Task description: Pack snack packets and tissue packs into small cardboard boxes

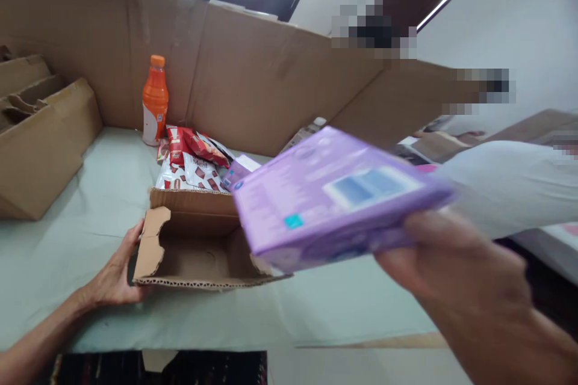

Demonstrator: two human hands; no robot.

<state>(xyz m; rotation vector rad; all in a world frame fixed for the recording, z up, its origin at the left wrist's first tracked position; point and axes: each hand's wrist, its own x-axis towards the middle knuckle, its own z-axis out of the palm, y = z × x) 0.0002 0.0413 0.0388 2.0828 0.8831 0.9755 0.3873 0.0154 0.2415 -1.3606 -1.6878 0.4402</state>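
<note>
My left hand (118, 271) grips the left end of an open cardboard box (189, 281), thumb along its side and fingers low at the corner. The box's inside shows bare brown board, and its short left flap has a cut-out. My right hand (460, 271) holds a purple rectangular pack (298, 192) by its near right edge, raised above the right part of the box. The pack has a blue printed panel and a small teal square; it is slightly blurred. It hides the box's far right corner.
Behind the box lie red and white snack packets (194, 159) and a smaller purple pack (237, 171). An orange bottle (155, 102) stands near the tall cardboard wall (253, 72). A divided cardboard carton (49, 144) sits left. A person's pale-clothed part (510, 186) is at right.
</note>
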